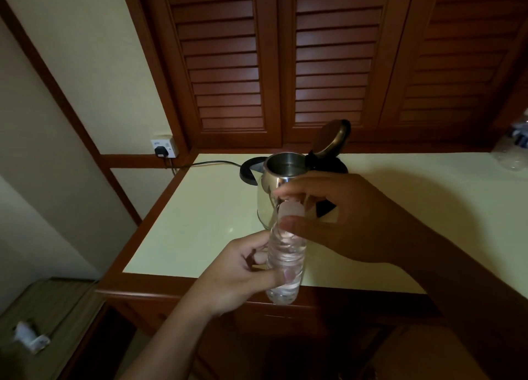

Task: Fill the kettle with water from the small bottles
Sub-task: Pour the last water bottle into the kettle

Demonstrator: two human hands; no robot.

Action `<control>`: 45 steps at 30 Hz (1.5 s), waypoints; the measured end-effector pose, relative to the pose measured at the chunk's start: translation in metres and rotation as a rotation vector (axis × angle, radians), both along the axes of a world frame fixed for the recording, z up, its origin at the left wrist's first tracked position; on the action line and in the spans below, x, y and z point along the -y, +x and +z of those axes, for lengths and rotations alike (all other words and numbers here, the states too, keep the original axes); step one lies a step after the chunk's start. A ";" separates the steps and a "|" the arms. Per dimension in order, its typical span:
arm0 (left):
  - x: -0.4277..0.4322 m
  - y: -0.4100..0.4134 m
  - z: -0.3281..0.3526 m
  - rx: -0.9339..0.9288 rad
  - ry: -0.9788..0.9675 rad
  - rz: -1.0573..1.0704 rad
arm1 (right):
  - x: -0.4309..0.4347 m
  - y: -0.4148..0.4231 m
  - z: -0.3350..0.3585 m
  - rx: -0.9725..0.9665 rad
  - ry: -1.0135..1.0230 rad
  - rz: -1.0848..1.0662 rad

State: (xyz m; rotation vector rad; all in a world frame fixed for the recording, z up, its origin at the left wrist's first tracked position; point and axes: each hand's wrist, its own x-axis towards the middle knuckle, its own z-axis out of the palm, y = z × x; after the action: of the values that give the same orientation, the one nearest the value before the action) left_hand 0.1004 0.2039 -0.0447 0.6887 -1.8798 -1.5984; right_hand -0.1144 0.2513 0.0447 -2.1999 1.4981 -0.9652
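Note:
A steel kettle (pixel 273 185) stands on the pale tabletop (pixel 200 217) with its lid (pixel 331 137) flipped up and the mouth open; some water shows inside. In front of it, over the table's near edge, my left hand (pixel 243 277) grips the body of a small clear water bottle (pixel 285 262), held upright. My right hand (pixel 337 217) pinches the bottle's white cap (pixel 291 209) between thumb and fingers. The right hand hides the kettle's handle and lower right side.
The kettle's black base (pixel 248 171) sits behind it, its cord running to a wall socket (pixel 164 148) at the left. Crumpled plastic bottles (pixel 514 148) lie at the table's far right. Louvred wooden doors back the table. A low cabinet (pixel 51 322) is at lower left.

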 end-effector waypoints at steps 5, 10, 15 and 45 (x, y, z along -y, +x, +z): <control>0.001 -0.004 -0.003 -0.009 0.005 0.015 | 0.000 -0.002 -0.005 0.025 -0.036 -0.037; 0.001 -0.006 -0.007 0.005 0.007 0.093 | -0.006 -0.014 -0.024 0.246 -0.002 -0.007; 0.002 -0.011 -0.009 0.020 0.003 0.147 | -0.007 -0.019 -0.075 0.455 -0.009 -0.190; 0.086 -0.005 0.074 0.533 -0.486 0.488 | 0.016 -0.040 -0.198 -0.412 0.257 -0.581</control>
State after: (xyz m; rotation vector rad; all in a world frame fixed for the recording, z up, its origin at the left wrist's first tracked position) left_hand 0.0957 0.1179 0.0292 1.3050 -2.1220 -0.6509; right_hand -0.1544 0.2353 -0.1537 -1.8809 2.3811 -0.4190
